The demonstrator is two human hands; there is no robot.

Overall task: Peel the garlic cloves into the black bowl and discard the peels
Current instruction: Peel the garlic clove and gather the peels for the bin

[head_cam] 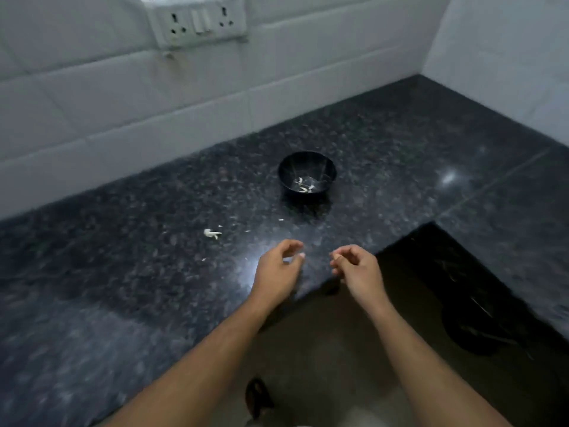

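A small black bowl (307, 172) stands on the dark granite counter (154, 241), with a few pale garlic pieces (304, 184) at its bottom. A white scrap of garlic peel (211, 233) lies on the counter to the left of my hands, and tiny flakes (280, 219) are scattered near it. My left hand (278, 269) hovers over the counter's front edge with thumb and fingers loosely curved apart, nothing seen in it. My right hand (354, 268) hangs beside it with fingers curled toward the thumb. Whether it pinches anything is too blurred to tell.
White tiled walls meet at the back right corner, with a socket panel (197, 21) on the back wall. The counter is L-shaped. A dark cabinet face (462, 288) and the brown floor (323, 349) lie below my arms.
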